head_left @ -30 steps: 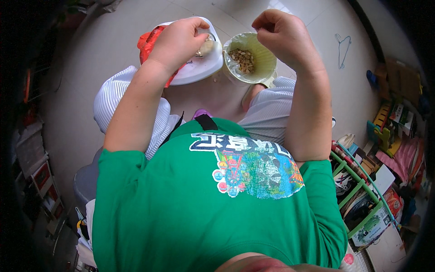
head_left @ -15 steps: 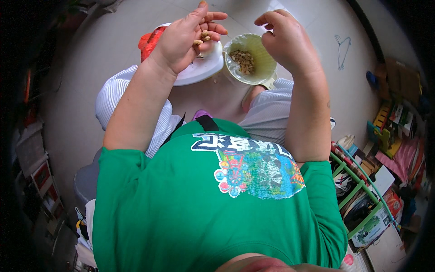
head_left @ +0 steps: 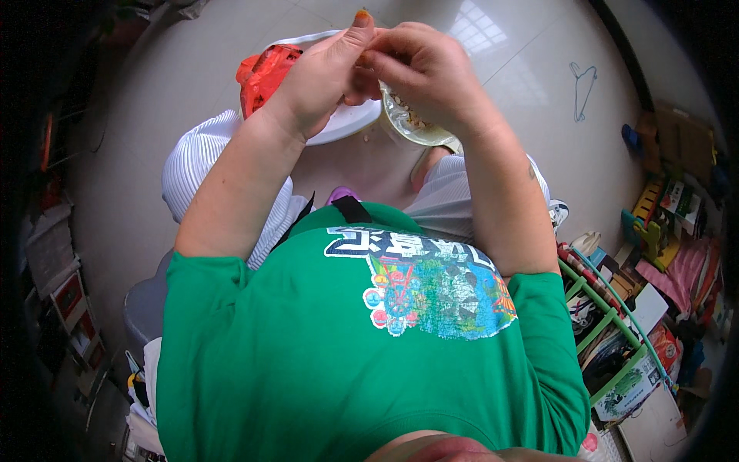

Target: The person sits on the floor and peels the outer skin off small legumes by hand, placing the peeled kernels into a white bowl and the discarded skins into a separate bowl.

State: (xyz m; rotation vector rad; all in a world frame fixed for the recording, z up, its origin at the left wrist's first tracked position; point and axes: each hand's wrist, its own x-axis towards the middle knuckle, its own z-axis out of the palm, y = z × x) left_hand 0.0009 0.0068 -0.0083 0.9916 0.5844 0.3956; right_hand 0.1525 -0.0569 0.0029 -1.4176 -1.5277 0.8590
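My left hand [head_left: 323, 77] is raised over a white stool or tray [head_left: 356, 123], palm turned inward and thumb up, its thumb tip stained orange. Peanuts lay in this palm a moment ago; my right hand now hides them. The fingers of my right hand [head_left: 431, 69] are bent and meet the left hand's fingers in a pinch. What they pinch is hidden. Below the right hand stands a pale bin [head_left: 392, 123] with a clear liner, partly covered by the hand and holding peanut shells [head_left: 412, 118]. A red bag [head_left: 262, 81] sits on the white surface beside my left wrist.
A blue wire hanger [head_left: 583, 91] lies on the tiled floor at the right. Nearer on that side stands a green rack [head_left: 608, 339] crammed with odds and ends. Behind my left arm is a grey stool [head_left: 146, 308]. My knees flank the white surface and bin.
My right hand has come left and down from above the bin to meet my left hand. The left hand has shifted slightly right, and its peanuts are now covered.
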